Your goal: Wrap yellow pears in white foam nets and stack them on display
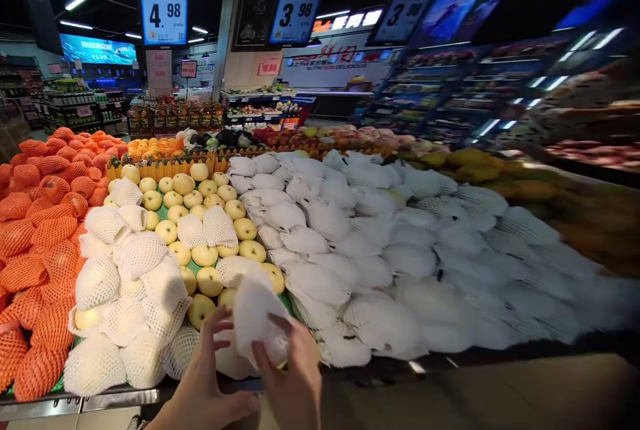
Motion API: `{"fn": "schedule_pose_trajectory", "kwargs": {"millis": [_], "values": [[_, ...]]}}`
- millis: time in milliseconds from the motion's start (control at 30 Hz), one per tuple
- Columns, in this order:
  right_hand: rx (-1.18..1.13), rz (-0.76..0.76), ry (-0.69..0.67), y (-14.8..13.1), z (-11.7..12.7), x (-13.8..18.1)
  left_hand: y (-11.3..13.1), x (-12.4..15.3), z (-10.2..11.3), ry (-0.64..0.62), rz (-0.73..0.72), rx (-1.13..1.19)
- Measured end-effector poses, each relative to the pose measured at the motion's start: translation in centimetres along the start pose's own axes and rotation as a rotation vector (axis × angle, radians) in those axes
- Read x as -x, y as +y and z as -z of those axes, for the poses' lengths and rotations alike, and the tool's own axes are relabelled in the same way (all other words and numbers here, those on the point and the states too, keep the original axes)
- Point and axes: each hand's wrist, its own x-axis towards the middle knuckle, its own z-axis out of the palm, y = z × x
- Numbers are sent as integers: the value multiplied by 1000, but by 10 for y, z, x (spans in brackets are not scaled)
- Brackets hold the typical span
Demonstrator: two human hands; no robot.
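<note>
A white foam fruit net (256, 313) is pinched upright in my right hand (295, 370), over the front of the pear display. The blur hides whether a pear is inside it. My left hand (207, 367) is just to its left, thumb and fingers apart and curved toward the net, holding nothing that I can see. Beyond my hands lie bare yellow pears (193, 200), a few partly covered by white nets. At the left, close to my left hand, is a heap of netted pears (143, 257).
Fruit in orange nets (50, 243) is piled at the far left. Rows of white-netted fruit (370, 250) fill the right side. A metal rail (115, 403) edges the stand's front. Price signs (164, 3) hang overhead. Store shelves (75, 107) stand behind.
</note>
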Motion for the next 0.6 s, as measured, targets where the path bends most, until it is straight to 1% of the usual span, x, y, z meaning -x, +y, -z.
{"fn": "schedule_pose_trajectory", "kwargs": {"millis": [67, 133, 200, 267, 300, 333, 367, 433, 500, 533, 600], "values": [[-29, 86, -61, -18, -22, -4, 1, -9, -2, 206, -2, 46], [-68, 159, -94, -27, -32, -3, 3, -20, 2, 405, -11, 41], [-126, 189, -110, -22, -34, -2, 8, -30, 11, 550, -68, -73], [-196, 197, -135, -7, -33, -2, 13, -35, 22, 686, -127, -244], [-227, 206, -149, 1, -34, -3, 15, -36, 26, 732, -118, -280], [-250, 213, -154, 8, -34, -4, 16, -36, 29, 749, -74, -264], [-264, 218, -145, 14, -35, -6, 17, -36, 29, 729, -4, -207], [-283, 216, -83, 22, -37, -9, 16, -34, 24, 587, 161, -41], [-296, 232, -42, 23, -37, -10, 12, -33, 12, 444, 270, 63], [-307, 252, -48, 22, -36, -9, 8, -33, 5, 425, 283, 100], [-337, 290, -107, 21, -34, -3, 1, -34, -10, 460, 234, 199]]}}
